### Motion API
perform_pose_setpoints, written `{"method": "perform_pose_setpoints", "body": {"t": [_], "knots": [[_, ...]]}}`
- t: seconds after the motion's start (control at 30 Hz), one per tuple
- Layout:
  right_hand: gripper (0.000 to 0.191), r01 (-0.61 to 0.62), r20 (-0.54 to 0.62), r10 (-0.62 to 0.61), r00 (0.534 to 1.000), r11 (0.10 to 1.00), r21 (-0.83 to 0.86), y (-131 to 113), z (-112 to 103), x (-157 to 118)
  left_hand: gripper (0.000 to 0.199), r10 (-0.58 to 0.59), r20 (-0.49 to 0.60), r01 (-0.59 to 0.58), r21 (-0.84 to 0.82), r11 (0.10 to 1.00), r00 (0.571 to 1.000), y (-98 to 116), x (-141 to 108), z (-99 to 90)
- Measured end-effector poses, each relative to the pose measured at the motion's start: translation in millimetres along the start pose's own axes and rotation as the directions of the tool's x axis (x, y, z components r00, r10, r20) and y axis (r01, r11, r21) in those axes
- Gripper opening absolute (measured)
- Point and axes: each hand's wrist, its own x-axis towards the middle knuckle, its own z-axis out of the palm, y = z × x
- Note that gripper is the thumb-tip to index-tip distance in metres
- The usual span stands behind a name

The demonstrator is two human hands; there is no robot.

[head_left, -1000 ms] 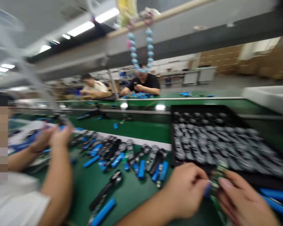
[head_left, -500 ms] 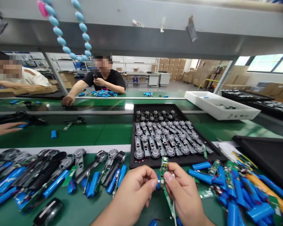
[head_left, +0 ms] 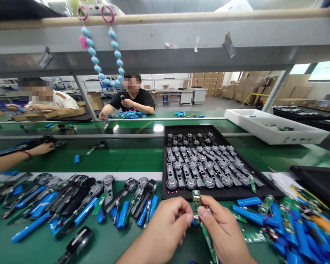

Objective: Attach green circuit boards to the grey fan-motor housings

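Observation:
In the head view my right hand (head_left: 222, 227) grips a narrow green circuit board (head_left: 197, 201) between thumb and fingers, its small display facing up. My left hand (head_left: 172, 223) is pinched at the board's left edge, close to a white connector; what lies between its fingertips is too small to make out. A long green strip (head_left: 209, 242) hangs below my right hand. Just beyond both hands lies a black tray (head_left: 167, 190) holding rows of grey plastic housings (head_left: 192, 167).
Housings with blue batteries (head_left: 41, 205) cover the left bench. More blue batteries and boards (head_left: 294, 223) are piled at the right. A white bin (head_left: 297, 135) stands beyond. Another person's arm (head_left: 13, 159) reaches in at left; two people sit across the line.
The view has shifted, so the scene sits further right. The display on the board looks dimmer. A white cable below my right hand no longer shows. The other person's arm reaches further in.

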Motion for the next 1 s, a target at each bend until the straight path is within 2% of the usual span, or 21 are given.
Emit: {"method": "perform_pose_setpoints", "body": {"t": [0.1,0.2,0.33,0.53,0.67,1.0], "knots": [[0.031,-0.023,-0.010,0.024,1.000,0.999,0.048,-6,1,1,0.018,0.019,-0.001,-0.019,-0.049,0.999,1.000,-3,0,1.4],[0.036,-0.093,-0.015,0.096,0.995,0.983,0.159,-9,5,2,0.019,0.022,-0.019,-0.023,-0.073,0.997,1.000,-6,1,3.1],[0.045,-0.163,0.036,0.160,0.987,0.940,0.298,-8,9,3,0.029,0.001,-0.045,-0.005,-0.100,0.995,0.999,-7,3,3.3],[0.045,-0.180,0.030,0.178,0.984,0.946,0.271,-5,14,3,0.041,-0.011,-0.026,0.007,-0.138,0.990,1.000,-7,6,5.9],[0.045,-0.184,-0.028,0.197,0.980,0.950,0.251,2,20,0,0.045,-0.022,-0.047,0.014,-0.150,0.989,0.999,-11,9,10.4],[0.051,-0.222,-0.068,0.263,0.962,0.905,0.362,9,26,-1,0.046,0.015,-0.049,-0.027,-0.260,0.965,0.999,-16,13,19.2]]}}
